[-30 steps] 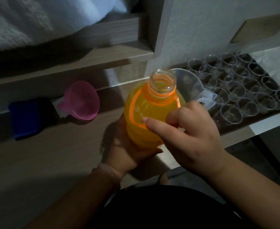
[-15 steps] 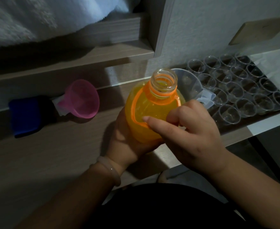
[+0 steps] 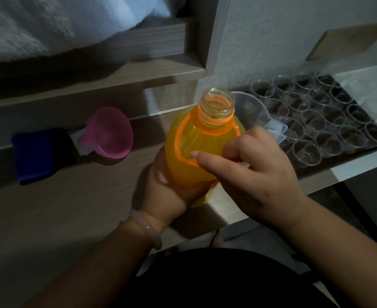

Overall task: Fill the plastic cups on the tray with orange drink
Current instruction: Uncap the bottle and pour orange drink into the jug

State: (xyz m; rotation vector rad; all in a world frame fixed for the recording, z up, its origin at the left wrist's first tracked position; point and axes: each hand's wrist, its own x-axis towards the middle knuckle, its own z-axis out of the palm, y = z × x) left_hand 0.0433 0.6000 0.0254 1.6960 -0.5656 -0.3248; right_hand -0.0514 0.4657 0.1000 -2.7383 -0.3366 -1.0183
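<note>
bottle [image 3: 192, 138]: one, clear plastic, full of orange drink, its cap off and its neck open. It sits between the two hands.
orange handle [image 3: 184, 160]: one strap, looped from the collar at the neck down over the shoulder of the bottle.
left hand [image 3: 169, 187]: wrapped round the lower body of the bottle from the left side, with the fingers curled under it and out of sight. One pale bracelet [image 3: 147, 227] sits on its wrist.
right hand [image 3: 256, 167]: holds the bottle at its right shoulder. The forefinger lies straight along the orange handle, and the other fingers are curled in against the strap.
footing: whether the bottle stands on the wooden counter [image 3: 72, 207] or is held just off it cannot be told.
plastic cups [image 3: 328, 143]: sixteen counted, clear, in four rows of four. All look empty. The nearest lies just beyond the right hand's knuckles.
tray [image 3: 347, 154]: one, dark, under the cups, to the right of the grip.
clear jug [image 3: 252, 107]: one, just behind the gripped bottle, between it and the cups.
pink funnel [image 3: 109, 132]: one, lying on its side, near and to the left of the left hand.
blue block [image 3: 34, 154]: one, further left, beyond the funnel.
</note>
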